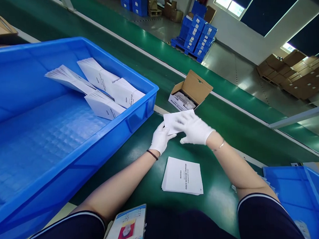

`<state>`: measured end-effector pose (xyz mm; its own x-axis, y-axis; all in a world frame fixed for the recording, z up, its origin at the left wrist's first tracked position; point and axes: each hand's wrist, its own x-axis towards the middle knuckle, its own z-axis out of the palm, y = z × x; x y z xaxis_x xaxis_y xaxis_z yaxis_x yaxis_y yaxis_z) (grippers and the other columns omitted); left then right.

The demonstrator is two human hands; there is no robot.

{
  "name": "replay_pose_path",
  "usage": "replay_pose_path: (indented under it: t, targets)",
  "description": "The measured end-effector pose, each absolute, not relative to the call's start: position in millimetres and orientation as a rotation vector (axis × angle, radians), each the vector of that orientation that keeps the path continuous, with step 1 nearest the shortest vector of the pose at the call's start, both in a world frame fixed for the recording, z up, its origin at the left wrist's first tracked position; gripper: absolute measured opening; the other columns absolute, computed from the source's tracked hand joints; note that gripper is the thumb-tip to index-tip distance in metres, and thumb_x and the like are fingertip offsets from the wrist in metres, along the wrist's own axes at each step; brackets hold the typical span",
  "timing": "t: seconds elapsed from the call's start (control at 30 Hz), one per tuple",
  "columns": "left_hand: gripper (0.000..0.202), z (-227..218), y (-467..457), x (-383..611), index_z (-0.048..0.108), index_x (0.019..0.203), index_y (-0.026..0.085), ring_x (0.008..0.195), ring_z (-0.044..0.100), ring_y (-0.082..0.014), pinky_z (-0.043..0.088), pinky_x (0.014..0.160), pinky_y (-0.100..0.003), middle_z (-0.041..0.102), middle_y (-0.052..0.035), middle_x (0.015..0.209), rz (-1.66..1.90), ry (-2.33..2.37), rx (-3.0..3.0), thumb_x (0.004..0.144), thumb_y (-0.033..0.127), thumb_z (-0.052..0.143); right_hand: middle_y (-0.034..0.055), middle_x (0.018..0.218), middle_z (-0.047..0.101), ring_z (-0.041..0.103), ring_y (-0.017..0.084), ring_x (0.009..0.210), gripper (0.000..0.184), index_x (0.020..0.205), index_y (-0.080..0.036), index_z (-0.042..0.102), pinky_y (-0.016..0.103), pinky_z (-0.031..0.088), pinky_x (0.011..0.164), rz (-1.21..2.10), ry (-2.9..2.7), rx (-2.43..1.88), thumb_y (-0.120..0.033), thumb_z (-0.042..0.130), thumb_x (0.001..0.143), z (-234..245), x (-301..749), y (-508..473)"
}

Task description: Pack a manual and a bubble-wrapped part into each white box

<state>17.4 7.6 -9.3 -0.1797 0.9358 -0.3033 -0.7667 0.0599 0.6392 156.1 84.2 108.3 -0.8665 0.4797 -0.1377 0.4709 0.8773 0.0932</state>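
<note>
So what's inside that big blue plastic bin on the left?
The big blue plastic bin holds several bundles of white printed booklets, heaped against its far wall. The rest of its ribbed floor shows bare. Whatever lies beneath the heap is covered.

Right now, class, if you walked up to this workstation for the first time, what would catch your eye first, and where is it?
The large blue bin fills the left side, with bundles of white booklets piled at its far end. At centre, the gloved left hand and right hand together hold a white leaflet over the green belt. An open cardboard box sits just beyond them, and a stack of booklets lies nearer the person.
</note>
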Motion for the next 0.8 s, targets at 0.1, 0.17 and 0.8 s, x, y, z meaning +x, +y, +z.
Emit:
replay_pose_path:
  t: [0.1, 0.17, 0.8]
  targets:
    - [0.057, -10, 7, 16, 0.056, 0.136, 0.016, 0.075, 0.069, -0.0163, 0.056, 0.067, -0.027, 0.071, -0.0125, 0.116, 1.507, 0.781, 0.246, 0.080, 0.015, 0.064, 0.0137, 0.134, 0.064, 0.058, 0.030, 0.122, 0.041, 0.134, -0.021, 0.061, 0.043, 0.048, 0.097, 0.148, 2.854, 0.886, -0.019, 0.046, 0.097, 94, 161, 65]
    - [0.062, -10, 5, 14, 0.048, 0.143, 0.015, 0.074, 0.069, -0.0159, 0.055, 0.070, -0.027, 0.072, -0.0128, 0.112, 1.494, 0.762, 0.196, 0.083, 0.019, 0.064, 0.0133, 0.130, 0.066, 0.061, 0.027, 0.116, 0.046, 0.139, -0.021, 0.057, 0.040, 0.049, 0.094, 0.237, 2.902, 1.160, -0.016, 0.035, 0.099, 95, 162, 79]
    - [0.042, -18, 7, 16, 0.058, 0.131, 0.017, 0.086, 0.071, -0.0166, 0.055, 0.089, -0.031, 0.072, -0.0086, 0.104, 1.425, 0.727, 0.244, 0.090, 0.025, 0.059, 0.0125, 0.155, 0.045, 0.039, 0.037, 0.143, 0.074, 0.152, -0.024, 0.042, 0.054, 0.034, 0.116, -0.272, 2.835, 1.032, -0.063, 0.057, 0.091, 82, 198, 17]
